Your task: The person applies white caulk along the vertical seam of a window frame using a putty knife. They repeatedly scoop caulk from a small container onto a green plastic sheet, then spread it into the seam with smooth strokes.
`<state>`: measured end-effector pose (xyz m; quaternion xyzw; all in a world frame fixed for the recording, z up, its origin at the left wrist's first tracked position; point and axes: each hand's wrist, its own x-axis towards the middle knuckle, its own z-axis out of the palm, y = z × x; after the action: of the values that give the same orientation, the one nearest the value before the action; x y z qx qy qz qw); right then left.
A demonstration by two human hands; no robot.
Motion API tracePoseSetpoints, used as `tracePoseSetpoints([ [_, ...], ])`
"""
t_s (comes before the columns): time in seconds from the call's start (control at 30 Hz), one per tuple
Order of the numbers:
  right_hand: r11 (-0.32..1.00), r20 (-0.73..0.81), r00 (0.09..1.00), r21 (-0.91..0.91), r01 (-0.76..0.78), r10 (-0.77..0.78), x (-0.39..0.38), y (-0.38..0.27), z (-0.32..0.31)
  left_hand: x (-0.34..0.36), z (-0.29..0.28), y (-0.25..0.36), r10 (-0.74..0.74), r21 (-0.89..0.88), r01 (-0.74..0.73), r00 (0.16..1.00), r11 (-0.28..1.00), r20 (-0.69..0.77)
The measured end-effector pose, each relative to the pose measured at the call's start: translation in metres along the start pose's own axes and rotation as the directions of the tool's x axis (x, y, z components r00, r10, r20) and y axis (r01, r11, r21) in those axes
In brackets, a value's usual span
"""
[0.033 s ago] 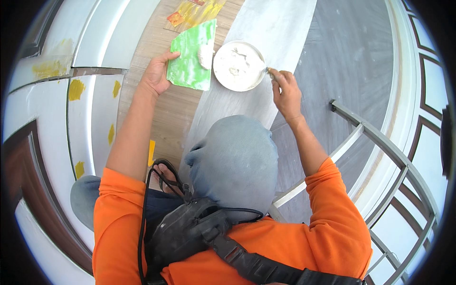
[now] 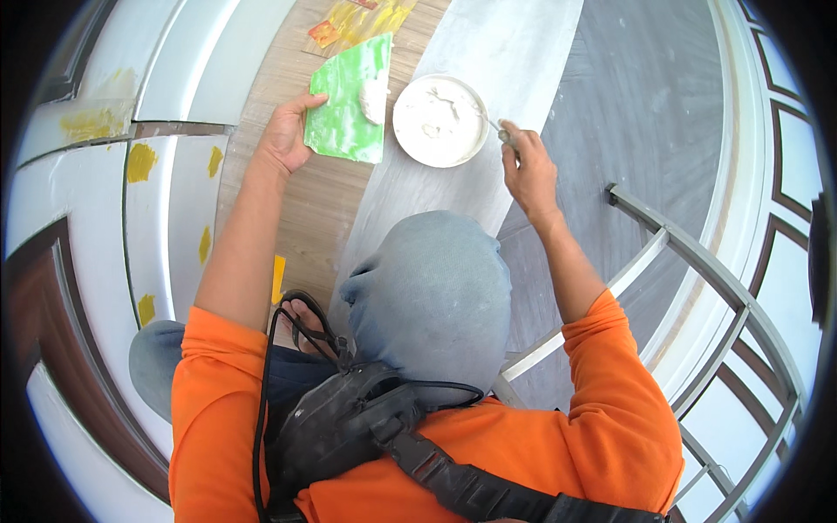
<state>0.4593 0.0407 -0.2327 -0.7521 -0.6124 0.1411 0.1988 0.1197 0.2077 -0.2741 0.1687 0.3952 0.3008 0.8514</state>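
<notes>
My left hand [image 2: 283, 139] grips the near-left edge of a flat green sheet [image 2: 340, 118] that lies on the wood-look floor, with a lump of white paste [image 2: 373, 100] on its right side. Right of the sheet stands a round white bowl [image 2: 471, 152] with white paste in it. My right hand [image 2: 527, 170] is closed on a thin metal tool [image 2: 497, 129], and the tool's tip reaches the bowl's right rim. Both arms wear orange sleeves.
A yellow and orange plastic wrapper [image 2: 357, 19] lies beyond the green sheet. White panelling with yellow patches [image 2: 139, 161] runs along the left. A grey metal frame [image 2: 697, 261] stands at the right. My grey-clad knee [image 2: 427, 288] and a black strapped bag [image 2: 340, 418] fill the near centre.
</notes>
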Motion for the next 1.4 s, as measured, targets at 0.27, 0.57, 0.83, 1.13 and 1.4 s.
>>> tracePoseSetpoints([
  [0.27, 0.847, 0.309, 0.951, -0.508, 0.155, 0.012, 0.076, -0.027, -0.035, 0.0, -0.021, -0.017, -0.041, 0.02, 0.044, 0.99, 0.999, -0.134],
  [0.57, 0.663, 0.537, 0.826, -0.558, 0.499, -0.17, 0.094, -0.045, -0.004, -0.001, -0.021, -0.026, -0.061, 0.019, 0.066, 0.98, 0.998, -0.19],
  [0.83, 0.529, 0.524, 0.761, -0.551, 0.646, -0.383, 0.067, -0.043, 0.004, 0.011, -0.032, -0.033, -0.056, -0.016, 0.054, 0.977, 0.998, -0.208],
  [1.13, 0.914, 0.538, 0.843, -0.346, 0.211, 0.009, 0.078, -0.02, -0.023, 0.011, -0.036, -0.029, -0.039, -0.041, 0.03, 0.973, 0.999, -0.227],
  [1.4, 0.938, 0.484, 0.855, 0.17, -0.301, 0.187, 0.05, 0.037, -0.008, 0.012, -0.029, -0.025, -0.084, -0.067, 0.072, 0.979, 0.995, -0.188],
])
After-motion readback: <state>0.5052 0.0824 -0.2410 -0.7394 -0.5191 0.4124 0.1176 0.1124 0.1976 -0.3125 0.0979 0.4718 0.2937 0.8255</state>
